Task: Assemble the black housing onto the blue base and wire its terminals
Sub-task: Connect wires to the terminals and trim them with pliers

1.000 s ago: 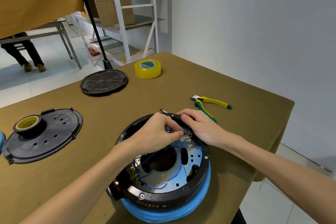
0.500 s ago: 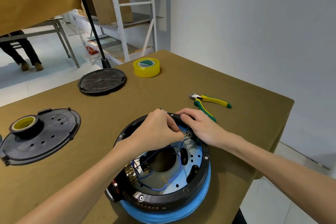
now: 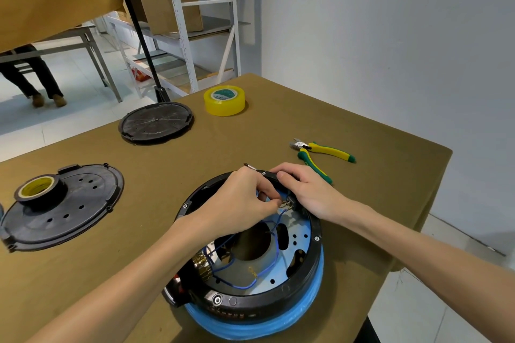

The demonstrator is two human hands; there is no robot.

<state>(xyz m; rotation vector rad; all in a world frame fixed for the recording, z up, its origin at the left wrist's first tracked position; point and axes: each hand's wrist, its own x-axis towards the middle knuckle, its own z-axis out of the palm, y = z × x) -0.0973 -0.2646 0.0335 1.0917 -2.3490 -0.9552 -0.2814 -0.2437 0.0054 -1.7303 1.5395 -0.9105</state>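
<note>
The round black housing (image 3: 312, 262) sits on the blue base (image 3: 267, 326) at the table's near edge. Thin blue wires (image 3: 245, 285) loop across its shiny inner plate, and brass terminals (image 3: 202, 266) show at the inner left. My left hand (image 3: 239, 203) pinches a blue wire end at a brass terminal (image 3: 285, 205) on the housing's far inner wall. My right hand (image 3: 309, 193) curls over the far rim and holds the terminal block there. The fingertips hide the joint itself.
Yellow-green cutters (image 3: 320, 152) lie just right of my right hand. A yellow tape roll (image 3: 224, 100) and a black round lid (image 3: 156, 122) sit at the far side. A black perforated cover (image 3: 72, 211) carrying a tape roll (image 3: 37, 189) lies left. The table edge runs along the right.
Both hands stay at the same terminal on the far rim, the left fingers shifting only slightly. The view has tilted a little.
</note>
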